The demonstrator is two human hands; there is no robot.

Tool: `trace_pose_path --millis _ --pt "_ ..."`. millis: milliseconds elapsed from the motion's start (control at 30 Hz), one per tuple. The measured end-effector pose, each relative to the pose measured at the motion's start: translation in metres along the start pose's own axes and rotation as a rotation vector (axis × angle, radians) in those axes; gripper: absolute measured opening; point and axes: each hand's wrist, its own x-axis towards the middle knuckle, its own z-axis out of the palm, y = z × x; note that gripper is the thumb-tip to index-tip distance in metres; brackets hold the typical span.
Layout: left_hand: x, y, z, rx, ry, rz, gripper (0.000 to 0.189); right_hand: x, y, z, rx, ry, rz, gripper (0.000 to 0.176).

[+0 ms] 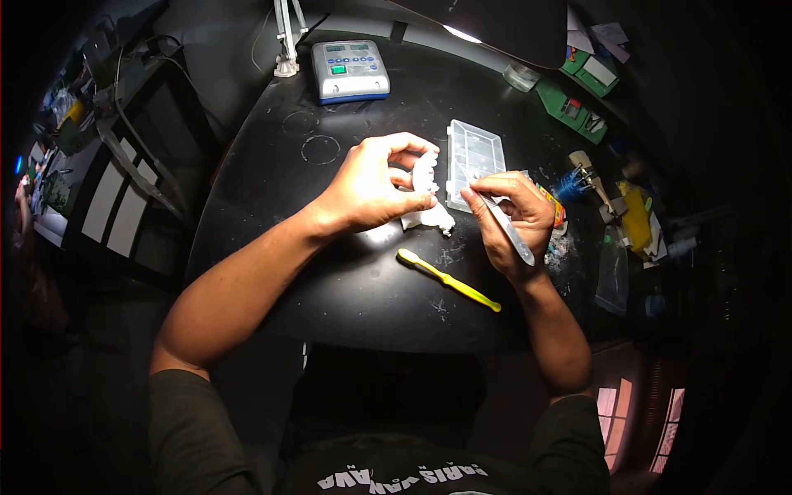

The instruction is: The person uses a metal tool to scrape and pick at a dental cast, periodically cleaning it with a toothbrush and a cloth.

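Note:
Between the thumb and fingers of my left hand (371,181) is a white, bumpy piece (424,172) that resembles a plaster dental cast. My right hand (520,219) grips a slim silver metal tool (510,231) with a ridged grip, like tweezers or a scalpel handle. Its tip points up and left toward the white piece; I cannot make out whether they touch. Crumpled white tissue (431,218) lies under my left hand. A yellow toothbrush (446,279) rests on the black table in front of both hands. Behind the right hand sits a clear compartment box (477,148).
A grey and blue control unit (351,73) stands at the back left beside a lamp arm (286,41). Green trays (569,111), a blue-bristled item (571,185) and a yellow packet (635,216) crowd the right side. White debris (561,247) is scattered near my right wrist.

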Motion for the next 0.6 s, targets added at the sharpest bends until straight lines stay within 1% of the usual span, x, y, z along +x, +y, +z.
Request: trace_pose_path --millis 33,133,200,233,300,367,400,433,500,600 --pt "0.000 0.000 0.000 0.014 -0.008 0.015 0.060 0.000 0.001 0.001 0.018 0.008 -0.001 0.012" --pt "-0.001 0.003 0.001 -0.113 -0.046 0.040 0.059 -0.003 0.008 0.003 0.050 0.035 -0.052 0.015" --pt "-0.001 0.005 0.000 -0.245 -0.074 0.005 0.059 -0.004 0.009 0.007 0.102 0.053 -0.090 0.018" --pt "-0.001 0.006 0.000 -0.315 -0.085 -0.013 0.058 -0.004 0.006 0.007 0.076 0.054 -0.094 0.018" --pt "-0.002 0.008 -0.001 -0.299 -0.096 0.003 0.058 -0.002 0.004 0.007 0.099 0.049 -0.126 0.019" --pt "-0.002 0.007 0.002 -0.326 -0.106 0.012 0.058 -0.003 -0.001 0.008 0.167 0.013 -0.099 0.020" --pt "-0.001 0.007 0.003 -0.280 -0.110 0.038 0.057 -0.004 -0.003 0.008 0.199 0.001 -0.083 0.020" --pt "-0.002 0.007 0.004 -0.275 -0.118 0.044 0.057 -0.004 -0.004 0.008 0.218 -0.038 -0.103 0.021" --pt "-0.002 0.010 0.004 -0.258 -0.133 0.056 0.058 -0.004 -0.002 0.013 0.256 -0.026 -0.155 0.020" --pt "-0.006 0.017 0.007 -0.382 -0.171 -0.006 0.061 -0.007 -0.007 0.012 0.318 -0.013 -0.072 0.019"
